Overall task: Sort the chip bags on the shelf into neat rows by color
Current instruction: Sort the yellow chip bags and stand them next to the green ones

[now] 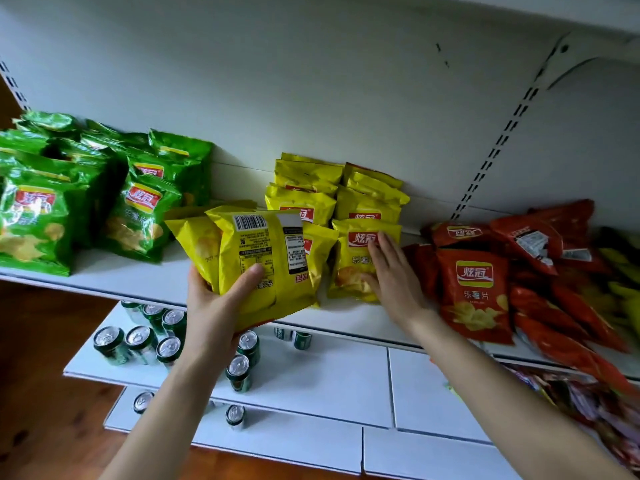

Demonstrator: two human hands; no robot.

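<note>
Yellow bags (256, 244) are being clutched in the left hand (211, 306), the flat-fingered right hand (391, 275) touching a shelved bag (349, 261) at three o'clock.

White back panel (311, 81) w/ slotted upright (498, 148); brown wood floor (41, 341).

The green bags (31, 216) run off the left edge; red bags (561, 282) blur at right; yellow bags (256, 258) hide fingers of the left hand (211, 306).

The green bags (34, 223), yellow bags (301, 206) and red bags (474, 292) are showing glossy, crinkled plastic film. The shelf (138, 278) is looking smooth and matt. The metal cans (107, 341) are gleaming; the floor (45, 341) is showing wood.
</note>
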